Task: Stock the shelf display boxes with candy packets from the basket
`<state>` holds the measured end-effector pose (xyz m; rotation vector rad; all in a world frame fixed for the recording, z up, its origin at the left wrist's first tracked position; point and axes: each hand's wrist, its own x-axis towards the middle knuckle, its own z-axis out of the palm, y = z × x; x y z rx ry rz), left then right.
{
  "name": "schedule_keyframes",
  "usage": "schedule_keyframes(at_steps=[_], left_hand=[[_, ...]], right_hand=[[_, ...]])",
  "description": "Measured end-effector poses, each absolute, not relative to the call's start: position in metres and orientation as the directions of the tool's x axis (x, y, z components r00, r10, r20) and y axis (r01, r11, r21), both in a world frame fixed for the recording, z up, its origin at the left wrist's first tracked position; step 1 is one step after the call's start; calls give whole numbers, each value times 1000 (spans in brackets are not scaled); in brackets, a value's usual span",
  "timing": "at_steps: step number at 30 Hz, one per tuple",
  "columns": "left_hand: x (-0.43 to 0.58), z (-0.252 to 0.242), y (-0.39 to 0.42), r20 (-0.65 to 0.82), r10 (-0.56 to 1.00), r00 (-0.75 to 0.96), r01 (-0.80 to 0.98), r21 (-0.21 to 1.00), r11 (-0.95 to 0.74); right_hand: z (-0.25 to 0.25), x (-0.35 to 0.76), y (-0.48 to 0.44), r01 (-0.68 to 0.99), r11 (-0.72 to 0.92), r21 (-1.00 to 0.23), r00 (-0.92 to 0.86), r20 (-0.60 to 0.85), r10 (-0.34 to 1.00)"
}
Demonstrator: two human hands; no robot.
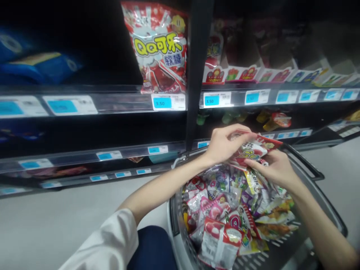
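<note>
Over the far side of a grey shopping basket (pixel 176 210), my left hand (pixel 225 142) grips a red and white candy bag (pixel 253 150) from above, thumb across its front. My right hand (pixel 277 167) holds the same bag from the right, with its thumb on the lower edge. Some of its fingers are hidden behind the bag. Below both hands, the basket holds several small candy bags, among them a red and white one (pixel 222 240) lying at the near end and yellowish ones (pixel 277 217) along the right.
Dark store shelves with a price-tag rail (pixel 118 103) stand ahead. A red gummy bag (pixel 161 48) stands upright on the upper shelf, with blue packs (pixel 42 65) to its left. Open display boxes (pixel 247 73) line the right shelf. The basket handle (pixel 306 165) juts out at right.
</note>
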<state>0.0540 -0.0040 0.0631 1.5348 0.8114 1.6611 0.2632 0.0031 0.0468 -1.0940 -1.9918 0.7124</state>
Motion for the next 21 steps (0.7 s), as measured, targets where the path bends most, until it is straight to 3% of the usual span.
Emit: schedule_keyframes(at_steps=[3, 7, 11, 13, 16, 21], left_hand=[[45, 71, -10, 709, 704, -37, 48, 705, -708], [42, 66, -11, 915, 394, -85, 217, 403, -889], [49, 56, -7, 952, 119, 281, 223, 55, -973], [52, 57, -7, 893, 93, 441, 191, 8, -981], [51, 62, -11, 797, 103, 595, 162, 7, -987], [49, 67, -15, 725, 152, 671, 179, 41, -983]], right_hand=[[55, 264, 6, 446, 475, -759, -321, 360, 876], [83, 259, 22, 346, 491, -799, -99, 489, 866], [134, 228, 49, 72, 534, -842, 48, 538, 842], [158, 205, 63, -74, 546, -835, 94, 539, 837], [179, 169, 86, -146, 540, -829, 94, 532, 842], [191, 118, 124, -173, 578, -797, 23, 583, 812]])
